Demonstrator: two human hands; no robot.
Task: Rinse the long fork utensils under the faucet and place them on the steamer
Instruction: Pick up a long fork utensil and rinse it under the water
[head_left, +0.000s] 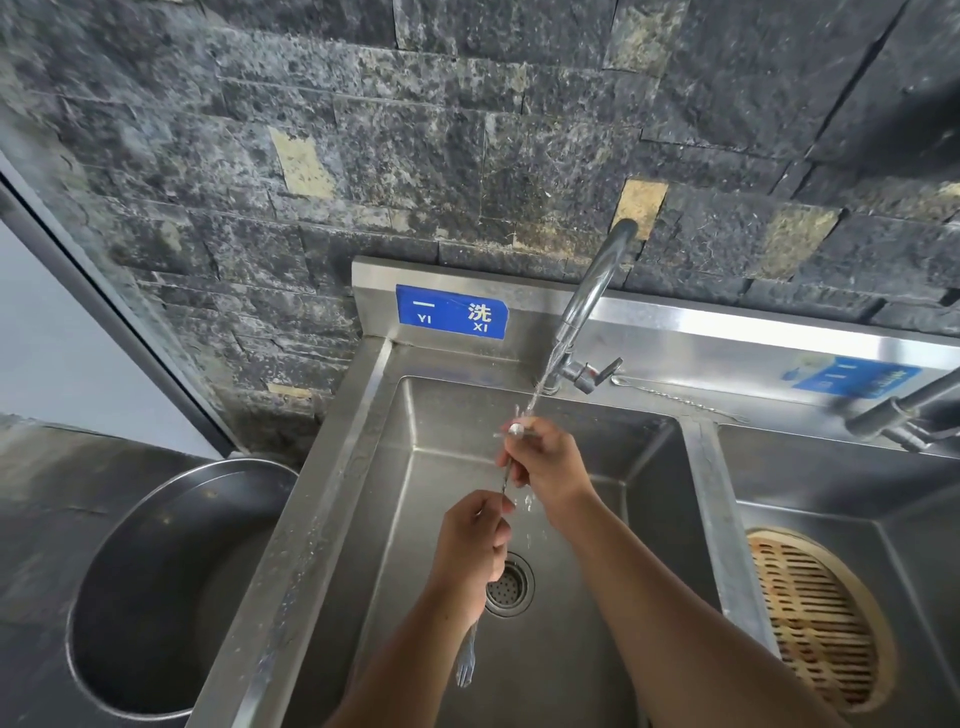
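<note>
Water runs from the curved faucet (584, 306) into the left steel sink (441, 415). My right hand (545, 460) grips the upper end of a thin long fork (505, 480) right in the stream. My left hand (475, 540) pinches the same utensil lower down, above the drain (511, 584). A fork head (466, 660) hangs below my left wrist. The round bamboo steamer (818, 618) lies in the right basin. Another long thin utensil (670, 397) rests on the ledge behind the sinks.
A large steel pot (156, 587) stands on the dark counter left of the sink. A second tap (904, 415) reaches in from the right edge. A dark stone wall (415, 156) rises behind, with a blue label (451, 312) on the backsplash.
</note>
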